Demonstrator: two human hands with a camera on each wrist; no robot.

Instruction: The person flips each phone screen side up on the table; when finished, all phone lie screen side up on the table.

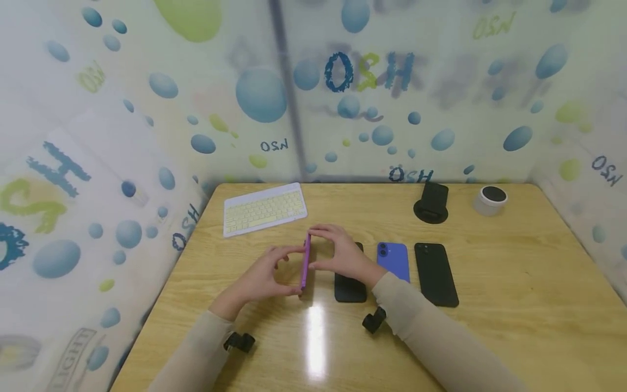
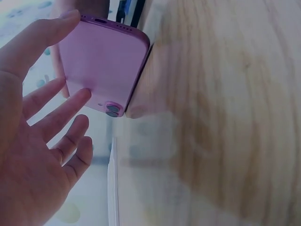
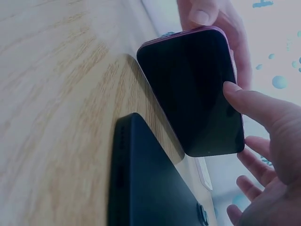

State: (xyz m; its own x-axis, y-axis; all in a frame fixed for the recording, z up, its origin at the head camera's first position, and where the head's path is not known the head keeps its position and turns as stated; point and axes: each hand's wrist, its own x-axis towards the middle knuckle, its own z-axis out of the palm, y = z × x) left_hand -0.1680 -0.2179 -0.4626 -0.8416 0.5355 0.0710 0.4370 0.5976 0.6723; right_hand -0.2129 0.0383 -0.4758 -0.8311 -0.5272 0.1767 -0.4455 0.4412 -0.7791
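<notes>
A pink smartphone (image 1: 306, 262) stands upright on its long side, held between both hands. My left hand (image 1: 258, 279) grips it from the left, thumb at the near end and index finger toward the far end. From the other side, my right hand (image 1: 346, 256) holds the far end with its fingers, its thumb against the screen side. The left wrist view shows the pink back (image 2: 103, 61) with its two-lens camera. In the right wrist view the screen (image 3: 193, 94) is dark. A dark phone (image 1: 350, 289) lies partly hidden under the right hand and wrist.
Right of that lie a blue phone (image 1: 394, 260), partly covered by the right arm, and a black phone (image 1: 436, 275). A white keyboard (image 1: 265, 210) is at the back left. At the back right stand a black stand (image 1: 433, 204) and a white round object (image 1: 490, 201) with a dark top.
</notes>
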